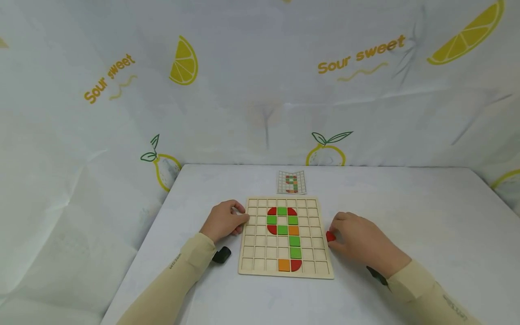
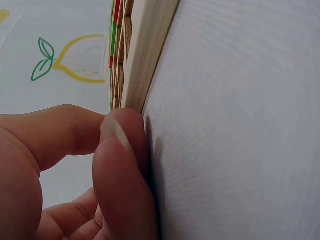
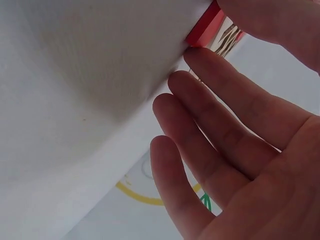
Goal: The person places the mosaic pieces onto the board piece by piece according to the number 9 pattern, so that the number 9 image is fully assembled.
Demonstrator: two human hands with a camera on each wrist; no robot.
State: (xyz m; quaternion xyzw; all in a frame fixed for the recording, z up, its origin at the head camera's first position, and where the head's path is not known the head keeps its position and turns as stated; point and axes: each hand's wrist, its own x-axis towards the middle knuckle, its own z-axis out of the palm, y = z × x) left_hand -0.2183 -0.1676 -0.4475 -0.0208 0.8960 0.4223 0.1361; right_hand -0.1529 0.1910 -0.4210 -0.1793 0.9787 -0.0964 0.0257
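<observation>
A wooden grid board (image 1: 260,266) lies on the table with red, green and orange pieces set in its squares, forming a figure like a 9. My left hand (image 1: 225,221) is at the board's left edge, fingers loosely bent; in the left wrist view the thumb (image 2: 122,185) and a fingertip meet beside the board's side (image 2: 145,65). Right of the board, my right hand (image 1: 355,237) pinches a red piece (image 1: 331,236) between thumb and index finger. The right wrist view shows this red piece (image 3: 206,25) close to the table surface, the other fingers extended.
Behind the board lies a small pattern card (image 1: 291,183) with a similar coloured figure on a grid. A white cloth with lemon prints hangs behind the table (image 1: 406,203). Black devices (image 1: 221,255) sit at both wrists.
</observation>
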